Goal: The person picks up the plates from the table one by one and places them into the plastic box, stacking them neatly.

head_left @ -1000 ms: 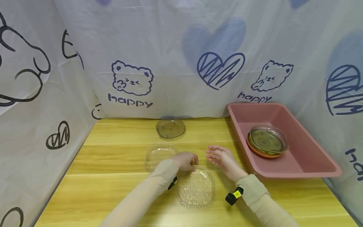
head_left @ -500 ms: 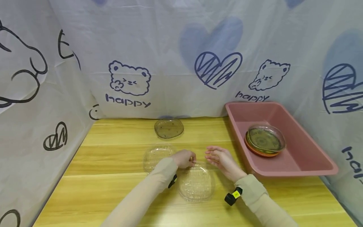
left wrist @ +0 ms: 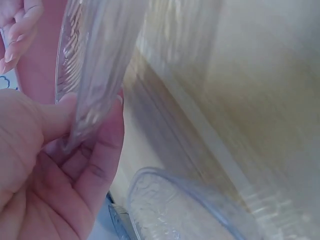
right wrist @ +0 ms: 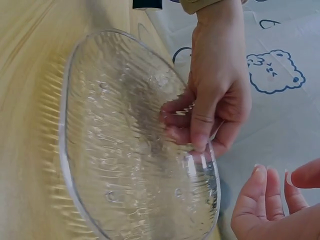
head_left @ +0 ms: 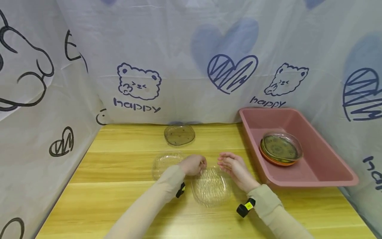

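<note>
My left hand (head_left: 192, 165) pinches the far-left rim of a clear, ribbed plastic plate (head_left: 211, 186) between thumb and fingers. In the left wrist view the thumb lies on one face of the plate (left wrist: 107, 65) and the fingers behind it. The right wrist view has the plate tilted, its ribbed face toward the camera. To the right of the plate, my right hand (head_left: 237, 169) hovers with relaxed, slightly bent fingers and holds nothing. A second clear plate (head_left: 162, 162) lies on the table, partly hidden by my left hand and wrist.
A smoky grey plate (head_left: 179, 135) lies at the back of the wooden table (head_left: 98, 205). On the right stands a pink tub (head_left: 325, 166) with a stack of plates (head_left: 280, 147) in it, the top one clear, with orange below. Printed cloth (head_left: 185, 96) walls surround the table.
My left hand has moved slightly away from me with the clear plate, which has shifted up and a little to the right. My right hand has stayed nearly in place.
</note>
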{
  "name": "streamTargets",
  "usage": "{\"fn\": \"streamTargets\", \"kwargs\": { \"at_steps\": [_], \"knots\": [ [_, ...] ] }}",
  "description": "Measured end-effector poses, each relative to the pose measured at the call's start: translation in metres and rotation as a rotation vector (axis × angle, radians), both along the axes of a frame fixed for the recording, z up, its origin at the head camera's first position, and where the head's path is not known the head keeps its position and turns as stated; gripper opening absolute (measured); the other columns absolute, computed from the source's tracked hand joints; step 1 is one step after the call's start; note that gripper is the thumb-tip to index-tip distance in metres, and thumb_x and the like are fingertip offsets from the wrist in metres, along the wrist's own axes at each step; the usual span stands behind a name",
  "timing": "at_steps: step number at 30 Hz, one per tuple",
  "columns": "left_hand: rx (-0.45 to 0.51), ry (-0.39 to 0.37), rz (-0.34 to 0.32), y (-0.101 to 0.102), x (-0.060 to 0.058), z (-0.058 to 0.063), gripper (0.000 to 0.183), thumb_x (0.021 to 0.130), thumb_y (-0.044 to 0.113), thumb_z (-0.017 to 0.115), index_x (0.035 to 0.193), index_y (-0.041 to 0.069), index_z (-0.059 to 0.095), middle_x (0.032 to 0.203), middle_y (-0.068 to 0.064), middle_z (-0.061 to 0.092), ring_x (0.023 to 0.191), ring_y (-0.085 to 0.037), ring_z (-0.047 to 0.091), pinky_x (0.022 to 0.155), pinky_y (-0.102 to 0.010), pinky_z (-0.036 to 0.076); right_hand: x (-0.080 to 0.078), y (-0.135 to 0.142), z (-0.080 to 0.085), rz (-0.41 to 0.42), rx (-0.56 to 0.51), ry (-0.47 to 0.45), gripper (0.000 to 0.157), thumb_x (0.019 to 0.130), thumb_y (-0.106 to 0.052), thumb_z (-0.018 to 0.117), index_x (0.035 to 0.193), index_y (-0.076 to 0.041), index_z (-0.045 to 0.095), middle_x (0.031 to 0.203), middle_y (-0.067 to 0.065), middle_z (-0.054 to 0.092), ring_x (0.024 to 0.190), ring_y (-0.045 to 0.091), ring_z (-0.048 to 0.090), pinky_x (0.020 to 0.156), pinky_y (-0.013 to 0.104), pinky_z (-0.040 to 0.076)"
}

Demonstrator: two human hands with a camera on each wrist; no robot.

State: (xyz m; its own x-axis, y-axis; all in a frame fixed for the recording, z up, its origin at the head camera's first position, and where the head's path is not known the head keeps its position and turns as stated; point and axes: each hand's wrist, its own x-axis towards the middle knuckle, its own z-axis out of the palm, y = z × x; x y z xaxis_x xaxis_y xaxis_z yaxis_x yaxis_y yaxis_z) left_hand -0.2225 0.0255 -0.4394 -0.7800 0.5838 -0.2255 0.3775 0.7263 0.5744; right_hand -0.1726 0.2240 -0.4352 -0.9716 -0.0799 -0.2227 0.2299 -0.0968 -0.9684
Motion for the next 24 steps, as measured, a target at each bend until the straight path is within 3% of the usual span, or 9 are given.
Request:
{"fn": "streamTargets", "kwargs": {
  "at_steps": [4, 11, 18, 24],
  "knots": [
    [0.030, -0.022, 0.039, -0.004, 0.000, 0.004, 0.021, 0.106, 0.007, 0.047, 0.113, 0.002, 0.066, 0.090, -0.011, 0.072, 0.067, -0.011, 0.062, 0.063, -0.023, 0.054, 0.000, -0.004, 0.001, -0.034, 0.000, 0.035, 0.036, 0.101, -0.003, 0.044, 0.135, 0.009, 0.046, 0.111, 0.004, 0.060, 0.094, 0.010, 0.063, 0.086, 0.021, 0.056],
    [0.161, -0.148, 0.105, -0.013, 0.002, 0.008, 0.029, 0.109, 0.007, 0.037, 0.125, -0.003, 0.059, 0.086, -0.015, 0.069, 0.067, -0.014, 0.066, 0.063, -0.026, 0.061, 0.000, -0.010, 0.003, -0.079, -0.008, 0.055, 0.035, 0.099, 0.000, 0.043, 0.133, 0.008, 0.047, 0.106, 0.001, 0.060, 0.094, 0.010, 0.063, 0.085, 0.021, 0.057],
    [0.238, -0.122, 0.134, -0.023, 0.002, 0.011, 0.035, 0.111, 0.012, 0.034, 0.134, -0.005, 0.055, 0.082, -0.011, 0.067, 0.063, -0.012, 0.061, 0.057, -0.024, 0.057, -0.001, -0.016, 0.000, -0.151, 0.009, 0.087, 0.034, 0.097, 0.005, 0.045, 0.131, 0.009, 0.050, 0.104, 0.002, 0.061, 0.094, 0.010, 0.064, 0.084, 0.019, 0.056],
    [0.353, -0.138, 0.231, -0.031, 0.002, 0.012, 0.037, 0.111, 0.012, 0.032, 0.137, -0.007, 0.051, 0.083, -0.013, 0.065, 0.058, -0.010, 0.057, 0.055, -0.024, 0.056, 0.001, -0.022, -0.005, -0.227, 0.160, 0.177, 0.038, 0.092, 0.008, 0.043, 0.129, 0.008, 0.055, 0.118, 0.011, 0.062, 0.104, 0.014, 0.059, 0.084, 0.015, 0.050]
  ]
}}
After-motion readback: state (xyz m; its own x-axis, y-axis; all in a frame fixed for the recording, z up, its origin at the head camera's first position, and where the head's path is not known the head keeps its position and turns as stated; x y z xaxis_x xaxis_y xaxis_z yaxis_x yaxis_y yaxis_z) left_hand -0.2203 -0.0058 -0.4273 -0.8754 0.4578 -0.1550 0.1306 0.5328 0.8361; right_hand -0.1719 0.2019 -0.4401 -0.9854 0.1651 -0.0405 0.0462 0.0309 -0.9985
